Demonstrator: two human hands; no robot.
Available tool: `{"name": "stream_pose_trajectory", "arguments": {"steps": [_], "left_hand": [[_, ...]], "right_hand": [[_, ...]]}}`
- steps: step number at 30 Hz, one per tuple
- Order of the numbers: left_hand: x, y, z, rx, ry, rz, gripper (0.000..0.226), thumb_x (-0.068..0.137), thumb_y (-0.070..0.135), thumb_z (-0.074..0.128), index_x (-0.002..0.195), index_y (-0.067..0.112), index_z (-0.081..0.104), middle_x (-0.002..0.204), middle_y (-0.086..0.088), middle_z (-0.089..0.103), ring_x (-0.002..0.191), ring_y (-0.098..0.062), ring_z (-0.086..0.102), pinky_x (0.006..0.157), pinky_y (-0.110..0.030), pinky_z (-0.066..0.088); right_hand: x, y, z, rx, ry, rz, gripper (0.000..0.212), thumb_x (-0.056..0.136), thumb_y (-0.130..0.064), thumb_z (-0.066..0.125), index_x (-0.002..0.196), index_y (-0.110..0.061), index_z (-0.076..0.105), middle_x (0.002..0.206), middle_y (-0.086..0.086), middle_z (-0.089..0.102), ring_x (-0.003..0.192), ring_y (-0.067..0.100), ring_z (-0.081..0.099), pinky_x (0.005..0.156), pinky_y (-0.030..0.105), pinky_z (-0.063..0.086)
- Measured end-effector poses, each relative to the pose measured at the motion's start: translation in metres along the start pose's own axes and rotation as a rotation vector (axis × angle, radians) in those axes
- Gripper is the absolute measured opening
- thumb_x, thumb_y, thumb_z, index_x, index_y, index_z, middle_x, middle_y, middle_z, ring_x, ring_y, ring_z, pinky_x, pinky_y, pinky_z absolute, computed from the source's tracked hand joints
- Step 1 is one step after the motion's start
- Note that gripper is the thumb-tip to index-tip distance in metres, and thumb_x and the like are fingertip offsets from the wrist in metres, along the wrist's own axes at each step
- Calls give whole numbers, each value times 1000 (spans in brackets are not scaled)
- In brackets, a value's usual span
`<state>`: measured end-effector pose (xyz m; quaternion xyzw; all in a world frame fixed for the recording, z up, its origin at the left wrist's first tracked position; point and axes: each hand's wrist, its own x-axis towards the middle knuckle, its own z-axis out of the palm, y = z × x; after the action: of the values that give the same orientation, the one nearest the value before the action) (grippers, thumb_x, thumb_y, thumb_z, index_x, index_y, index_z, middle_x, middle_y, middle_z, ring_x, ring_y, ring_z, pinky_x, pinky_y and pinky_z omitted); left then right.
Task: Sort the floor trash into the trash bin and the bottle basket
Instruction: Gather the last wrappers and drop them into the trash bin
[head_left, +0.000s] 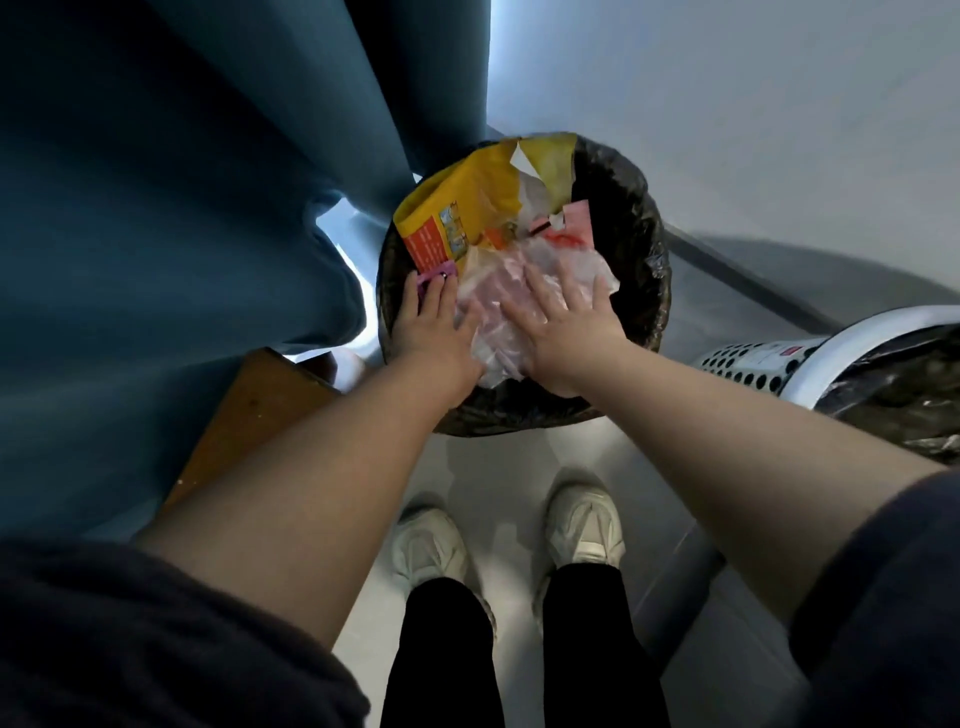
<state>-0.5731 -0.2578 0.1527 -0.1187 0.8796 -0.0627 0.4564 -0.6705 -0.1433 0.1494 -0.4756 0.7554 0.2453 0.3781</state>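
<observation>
Grey floor (519, 457), blue curtain (156, 208) on my left, pale wall ahead. The trash bin (644, 249), black-lined, stands on the floor just ahead of my shoes (428, 540), close against the curtain.

- Bin heaped to the rim. A yellow packet (452, 208) leans at the far-left side, long axis running from the left rim toward the far rim. A crumpled clear plastic bag (571, 260) lies on top, near side.
- Right hand (561, 322): released, flat, palm down on the bag.
- Left hand (436, 322): released, fingers straight, on the bag's left edge. Fingertips touch a small pink item (431, 278) at the left rim; cannot identify it.

Judgement: I am compacting the load. The bag lies directly under both hands, so the push goes straight down. The bottle basket (753, 364), white and perforated, stands to my right, nearer the right hand.
</observation>
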Motion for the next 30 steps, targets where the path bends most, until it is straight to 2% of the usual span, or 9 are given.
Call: {"name": "stream_pose_trajectory", "arguments": {"steps": [5, 9, 13, 18, 23, 27, 30], "left_hand": [[2, 3, -9, 59, -55, -13, 75, 92, 66, 11, 151, 24, -9, 157, -17, -16, 144, -31, -18, 110, -55, -17], [-40, -11, -28, 8, 21, 10, 70, 95, 60, 11, 152, 24, -4, 157, -20, -10, 145, -34, -13, 112, -53, -17], [-108, -38, -64, -89, 90, -5, 71, 95, 60, 19, 152, 24, -3, 157, -20, -8, 145, -34, -11, 114, -52, -13], [-217, -66, -118, -173, 211, -20, 76, 92, 64, 25, 152, 24, -1, 158, -17, -7, 146, -33, -10, 115, -55, -10], [-372, -86, -175, -378, 268, -92, 78, 92, 65, 26, 152, 23, -1, 159, -12, -7, 146, -32, -10, 114, -53, -8], [-488, -94, -195, -566, 424, -201, 76, 92, 62, 29, 152, 23, 4, 160, -9, -3, 147, -28, -7, 115, -51, -7], [-556, -90, -200, -657, 535, -313, 74, 92, 60, 27, 152, 23, 6, 160, -10, 0, 147, -28, -5, 115, -51, -7]], "right_hand": [[-2, 1, 2, 51, -57, 3, 70, 100, -46, 33, 150, -35, -15, 156, 4, -29, 141, 36, -28, 114, 62, -3], [-43, 5, -14, 65, 84, 2, 68, 97, -58, 24, 151, -35, -11, 158, 5, -21, 144, 36, -21, 114, 62, -5], [-106, 12, -47, 58, 173, 26, 66, 95, -61, 19, 151, -36, -4, 160, 6, -14, 144, 35, -20, 111, 64, -5], [-214, 5, -102, 78, 252, 66, 71, 93, -63, 27, 151, -36, -4, 159, 5, -19, 145, 35, -19, 108, 68, -6], [-361, -23, -173, 229, 362, 68, 71, 94, -60, 33, 152, -35, 1, 161, 5, -14, 146, 33, -15, 110, 66, -1], [-455, -43, -222, 358, 506, 5, 72, 94, -59, 36, 151, -38, -1, 161, 3, -9, 147, 33, -9, 112, 63, 4], [-504, -57, -248, 333, 564, -86, 71, 93, -59, 33, 152, -36, 0, 162, 4, -6, 147, 33, -6, 112, 61, 6]]}}
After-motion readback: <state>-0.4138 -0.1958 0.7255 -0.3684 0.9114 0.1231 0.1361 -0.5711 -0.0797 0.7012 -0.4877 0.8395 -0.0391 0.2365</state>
